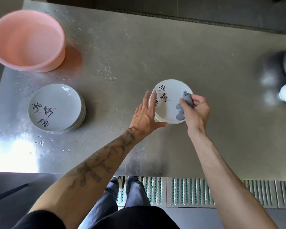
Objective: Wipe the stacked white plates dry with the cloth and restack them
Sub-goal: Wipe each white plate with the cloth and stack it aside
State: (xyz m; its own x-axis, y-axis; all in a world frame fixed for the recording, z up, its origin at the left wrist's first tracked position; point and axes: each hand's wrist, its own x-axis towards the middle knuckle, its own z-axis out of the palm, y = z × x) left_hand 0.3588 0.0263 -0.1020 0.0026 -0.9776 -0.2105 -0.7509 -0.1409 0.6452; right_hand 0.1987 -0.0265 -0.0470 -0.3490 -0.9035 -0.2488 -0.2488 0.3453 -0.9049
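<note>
Head view shows a round white plate (169, 111) a little right of the middle of the steel counter (155, 55), with its hollow face turned up to the camera. As it is round it has no long axis, but the column of black painted characters on it runs from the far rim toward the near left rim. A second rim line shows under its near edge, so it seems to lie on another plate, though I cannot tell how many. The left hand (144, 116) is spread open, its fingers straight and laid along the left rim of the plate, the thumb stretched out against the near rim. The right hand (196, 111) has its fingers curled and pinches a crumpled grey cloth (180, 113), which lies on the right part of the plate's face. The long axis of the cloth goes from the far rim to the near rim, along the right side. Well apart to the left stands a stack of plates (56, 108) with the same characters, face up. Beyond this stack, at the far left corner, is a pink basin (26, 40). Small water drops are scattered on the counter between the basin and the plates.
</note>
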